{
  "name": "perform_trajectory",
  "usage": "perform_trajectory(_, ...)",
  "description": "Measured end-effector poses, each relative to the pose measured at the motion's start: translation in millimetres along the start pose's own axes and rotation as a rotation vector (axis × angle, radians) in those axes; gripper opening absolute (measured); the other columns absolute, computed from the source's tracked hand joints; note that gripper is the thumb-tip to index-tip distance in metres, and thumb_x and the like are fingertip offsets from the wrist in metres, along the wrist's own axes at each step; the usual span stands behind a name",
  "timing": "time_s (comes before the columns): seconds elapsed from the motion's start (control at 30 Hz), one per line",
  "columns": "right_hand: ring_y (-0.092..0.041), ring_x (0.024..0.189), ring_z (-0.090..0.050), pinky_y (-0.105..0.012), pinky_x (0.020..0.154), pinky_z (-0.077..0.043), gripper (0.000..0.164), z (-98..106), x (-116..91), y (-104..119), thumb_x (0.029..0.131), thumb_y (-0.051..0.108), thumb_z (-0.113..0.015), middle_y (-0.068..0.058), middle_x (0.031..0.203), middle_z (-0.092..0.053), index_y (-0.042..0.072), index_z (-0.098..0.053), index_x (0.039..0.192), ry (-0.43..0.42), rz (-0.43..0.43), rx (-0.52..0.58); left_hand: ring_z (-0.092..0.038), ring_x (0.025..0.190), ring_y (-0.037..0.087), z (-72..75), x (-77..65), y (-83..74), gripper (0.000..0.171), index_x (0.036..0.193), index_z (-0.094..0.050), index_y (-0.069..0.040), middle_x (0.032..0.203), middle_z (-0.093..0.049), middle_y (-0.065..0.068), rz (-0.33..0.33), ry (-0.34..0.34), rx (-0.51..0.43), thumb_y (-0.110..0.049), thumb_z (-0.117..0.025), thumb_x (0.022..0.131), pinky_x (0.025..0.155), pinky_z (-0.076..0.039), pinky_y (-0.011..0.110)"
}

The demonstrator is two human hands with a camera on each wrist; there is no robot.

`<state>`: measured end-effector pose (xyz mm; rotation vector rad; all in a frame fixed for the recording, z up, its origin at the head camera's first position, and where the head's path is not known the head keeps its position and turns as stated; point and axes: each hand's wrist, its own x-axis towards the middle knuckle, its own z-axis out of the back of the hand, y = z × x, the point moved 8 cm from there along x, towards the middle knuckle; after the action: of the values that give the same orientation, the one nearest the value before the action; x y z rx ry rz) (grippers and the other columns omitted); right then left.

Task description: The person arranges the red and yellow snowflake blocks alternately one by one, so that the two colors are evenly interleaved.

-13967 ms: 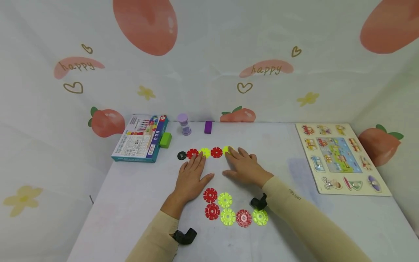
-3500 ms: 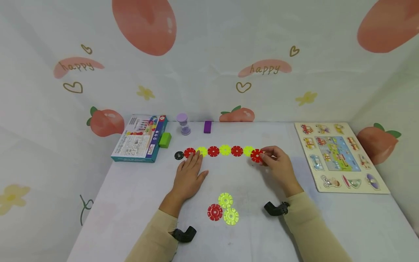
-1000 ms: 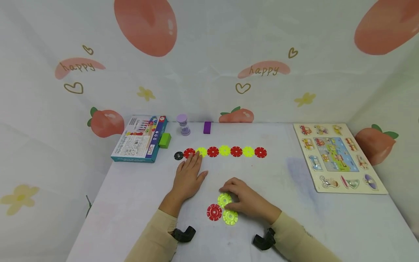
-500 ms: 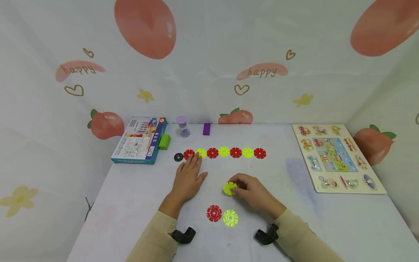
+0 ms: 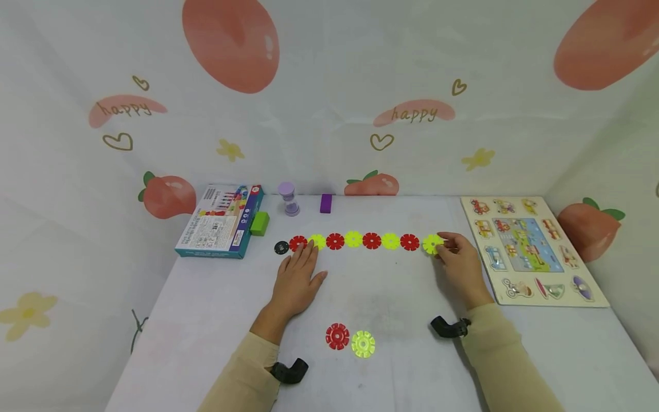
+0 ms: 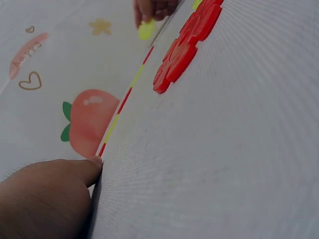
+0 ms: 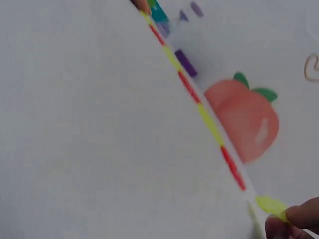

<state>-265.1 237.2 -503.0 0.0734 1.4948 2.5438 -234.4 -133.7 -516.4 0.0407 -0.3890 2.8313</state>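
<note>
Discs form a line across the white table and, judging by how they lie, most of the arranging looks done. At the left end sits a small black disc; beyond it come seven slotted ones, red and yellow by turns. The left hand lies with its fingers straight, tips over the first red disc and the first yellow disc, gripping nothing that shows. Nearer the person, well apart from the line, lie a loose red disc and, just to its right, a loose yellow disc. Farther right, past the last red disc, the right hand pinches another yellow disc between thumb and fingers, just beside that red one but with a gap between them; so this piece and the two loose ones seem to be what is left. Set against the head view of half a second earlier, the left hand keeps its place and the two loose pieces stay put, while the pinched disc is now at the line's right end instead of over the middle of the table; against the earliest view, the line has seven slotted pieces rather than four, and two lie loose rather than six
</note>
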Motion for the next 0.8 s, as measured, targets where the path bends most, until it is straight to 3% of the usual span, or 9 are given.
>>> perform_trajectory(0.1, -0.025, 0.097, -0.055, -0.03, 0.077, -0.051, 0.039, 4, 6, -7, 0.098, 0.018, -0.055, -0.011, 0.116, -0.052, 0.011, -0.051, 0.136, -0.007, 0.006, -0.061, -0.006, 0.144, 0.022, -0.4, -0.3, 0.2, 0.074, 0.153, -0.023, -0.014, 0.159, -0.012, 0.0, 0.004, 0.003, 0.005, -0.054, -0.046, 0.095, 0.112, -0.01, 0.051)
perform_trajectory(0.3, -0.036, 0.109, -0.046, -0.05, 0.089, -0.041, 0.041, 1, 1, 2, 0.094, 0.016, -0.058, -0.02, 0.129, -0.043, 0.002, -0.052, 0.132, -0.053, 0.156, -0.309, -0.006, 0.144, 0.022, -0.4, 0.0, -0.3, 0.073, 0.153, -0.022, -0.013, 0.159, -0.012, 0.0, 0.004, 0.004, 0.006, -0.053, -0.045, 0.096, 0.112, -0.01, 0.051)
perform_trajectory(0.47, -0.043, 0.131, -0.029, -0.062, 0.102, -0.023, 0.047, -16, -10, 7, 0.094, 0.02, -0.059, -0.02, 0.143, -0.038, -0.003, -0.05, 0.134, 0.04, 0.271, -0.522, -0.006, 0.144, 0.022, -0.1, 0.2, -1.2, 0.073, 0.153, -0.022, -0.013, 0.159, -0.013, 0.001, 0.004, 0.01, 0.004, -0.053, -0.045, 0.096, 0.112, -0.009, 0.05)
perform_trajectory(0.6, -0.044, 0.134, -0.022, -0.069, 0.096, -0.023, 0.054, -24, -15, 8, 0.095, 0.027, -0.058, -0.018, 0.149, -0.031, -0.001, -0.045, 0.139, 0.095, 0.299, -0.606, -0.005, 0.144, 0.022, -0.2, 0.7, -0.9, 0.073, 0.153, -0.022, -0.013, 0.159, -0.012, 0.001, 0.003, 0.008, 0.013, -0.053, -0.044, 0.096, 0.112, -0.009, 0.05)
perform_trajectory(0.8, -0.046, 0.132, -0.021, -0.069, 0.089, -0.025, 0.06, -30, -19, 10, 0.094, 0.035, -0.058, -0.019, 0.15, -0.028, 0.001, -0.043, 0.142, 0.116, 0.311, -0.638, -0.005, 0.144, 0.022, -0.6, 0.4, -0.5, 0.073, 0.153, -0.022, -0.013, 0.159, -0.012, 0.001, 0.002, 0.009, 0.0, -0.053, -0.044, 0.096, 0.112, -0.009, 0.05)
